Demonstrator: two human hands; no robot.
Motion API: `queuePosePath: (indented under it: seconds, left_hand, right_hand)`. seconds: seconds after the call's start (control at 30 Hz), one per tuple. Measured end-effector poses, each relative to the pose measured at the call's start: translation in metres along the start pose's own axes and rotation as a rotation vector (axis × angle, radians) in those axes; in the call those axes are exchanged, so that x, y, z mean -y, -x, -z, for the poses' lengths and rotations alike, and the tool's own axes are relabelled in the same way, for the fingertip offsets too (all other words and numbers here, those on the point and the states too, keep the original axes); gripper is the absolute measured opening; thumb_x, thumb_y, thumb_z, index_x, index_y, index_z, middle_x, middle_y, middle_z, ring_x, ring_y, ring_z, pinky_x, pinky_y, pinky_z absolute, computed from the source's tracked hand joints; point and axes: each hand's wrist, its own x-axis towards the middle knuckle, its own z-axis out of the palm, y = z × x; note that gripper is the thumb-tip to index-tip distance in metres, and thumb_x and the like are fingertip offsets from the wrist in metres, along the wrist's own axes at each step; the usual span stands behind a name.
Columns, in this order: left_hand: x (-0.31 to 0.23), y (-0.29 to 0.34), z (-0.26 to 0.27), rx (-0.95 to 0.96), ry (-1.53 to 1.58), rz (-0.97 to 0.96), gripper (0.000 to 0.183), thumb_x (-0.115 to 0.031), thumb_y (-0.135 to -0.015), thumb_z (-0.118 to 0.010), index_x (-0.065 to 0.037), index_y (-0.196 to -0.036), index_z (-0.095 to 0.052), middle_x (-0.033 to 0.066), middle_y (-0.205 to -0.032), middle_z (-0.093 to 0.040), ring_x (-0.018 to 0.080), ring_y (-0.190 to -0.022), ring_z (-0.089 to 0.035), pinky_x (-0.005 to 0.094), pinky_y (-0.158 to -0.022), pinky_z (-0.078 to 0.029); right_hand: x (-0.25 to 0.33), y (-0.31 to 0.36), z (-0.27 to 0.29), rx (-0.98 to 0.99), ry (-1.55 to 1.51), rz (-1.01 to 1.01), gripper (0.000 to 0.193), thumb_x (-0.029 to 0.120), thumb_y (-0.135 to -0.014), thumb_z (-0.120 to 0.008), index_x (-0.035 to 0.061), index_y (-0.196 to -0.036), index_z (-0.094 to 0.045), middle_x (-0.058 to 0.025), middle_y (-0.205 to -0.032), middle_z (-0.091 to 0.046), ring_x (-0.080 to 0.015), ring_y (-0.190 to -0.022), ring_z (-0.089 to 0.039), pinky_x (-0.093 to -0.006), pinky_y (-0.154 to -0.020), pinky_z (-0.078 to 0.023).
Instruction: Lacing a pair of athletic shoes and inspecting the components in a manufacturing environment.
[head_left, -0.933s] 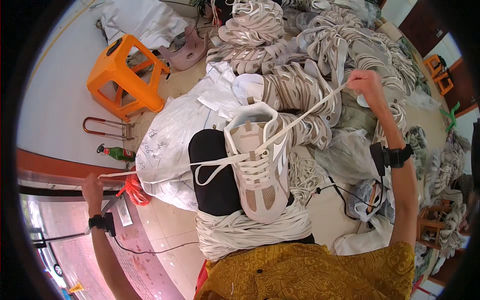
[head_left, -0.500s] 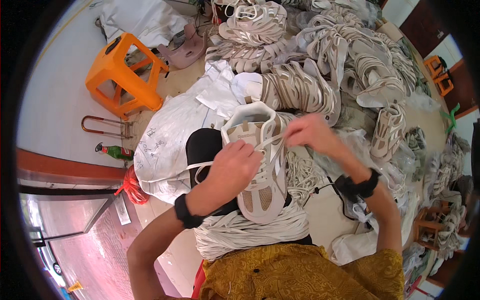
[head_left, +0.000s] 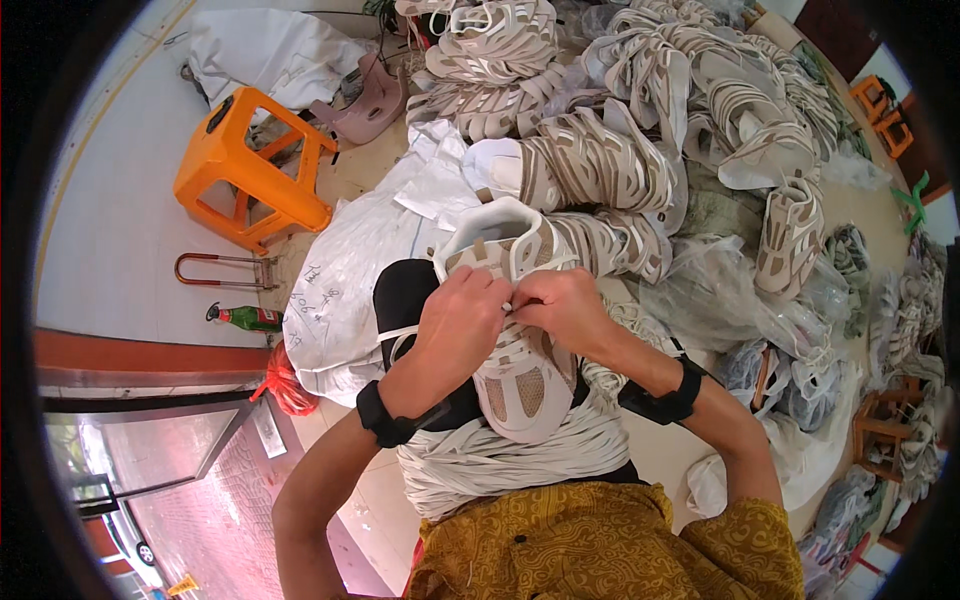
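Both hands have closed in tighter over the sneaker (head_left: 520, 340) since earlier. Left hand (head_left: 455, 325) and right hand (head_left: 560, 310) pinch its white lace (head_left: 398, 334), fingers narrow.

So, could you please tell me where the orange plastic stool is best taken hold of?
Probably by the edge of its flat seat, from above: the orange stool stands upright on the floor with splayed legs, and the seat top is bare. The slot in the seat might also serve as a handhold.
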Motion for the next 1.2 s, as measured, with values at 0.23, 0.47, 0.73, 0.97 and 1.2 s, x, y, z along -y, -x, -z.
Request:
queuePosePath:
  seconds: [0.23,0.47,0.73,0.97,1.2]
  left_hand:
    - [0.010,0.007,0.010,-0.002,0.079,-0.074,0.016,-0.002,-0.062,-0.060,-0.005,-0.076,-0.051,0.0081,-0.074,-0.050,0.0266,-0.078,-0.050,0.0355,-0.066,-0.044]
    - [0.018,0.003,0.015,0.086,0.231,-0.195,0.015,-0.001,-0.063,-0.059,-0.005,-0.075,-0.052,0.0073,-0.075,-0.050,0.0261,-0.077,-0.050,0.0355,-0.065,-0.044]
    - [-0.001,0.001,-0.005,-0.189,-0.034,-0.020,0.014,-0.004,-0.064,-0.058,-0.004,-0.072,-0.047,0.0079,-0.064,-0.047,0.0248,-0.065,-0.051,0.0348,-0.058,-0.044]
    - [0.005,0.004,-0.006,-0.183,-0.329,-0.119,0.016,-0.006,-0.064,-0.059,-0.007,-0.068,-0.044,0.0058,-0.061,-0.045,0.0217,-0.061,-0.050,0.0324,-0.054,-0.039]
    - [-0.001,0.001,-0.007,-0.260,-0.295,-0.025,0.014,-0.004,-0.063,-0.059,-0.006,-0.069,-0.046,0.0062,-0.063,-0.048,0.0232,-0.065,-0.049,0.0344,-0.062,-0.037]
  right_hand:
    - [-0.002,0.002,0.012,0.061,-0.315,-0.225,0.013,0.002,-0.062,-0.065,-0.0002,-0.075,-0.062,-0.0041,-0.064,-0.060,-0.0080,-0.058,-0.054,-0.0223,-0.054,-0.043]
    - [0.001,-0.006,0.007,0.122,0.130,0.126,0.016,0.022,-0.061,-0.065,0.0109,-0.073,-0.064,-0.0086,-0.066,-0.061,-0.0265,-0.063,-0.060,-0.0361,-0.059,-0.047]
    - [0.008,-0.013,0.004,0.190,0.166,-0.055,0.019,0.027,-0.063,-0.063,0.0109,-0.073,-0.065,-0.0120,-0.066,-0.060,-0.0309,-0.065,-0.059,-0.0395,-0.061,-0.046]
    - [0.005,-0.008,-0.002,-0.166,0.353,0.235,0.011,0.013,-0.060,-0.065,0.0061,-0.065,-0.058,-0.0082,-0.061,-0.058,-0.0254,-0.055,-0.057,-0.0354,-0.051,-0.044]
    - [0.001,-0.001,-0.002,-0.118,-0.020,0.132,0.013,0.009,-0.060,-0.063,0.0047,-0.072,-0.059,-0.0077,-0.065,-0.059,-0.0237,-0.055,-0.057,-0.0323,-0.052,-0.045]
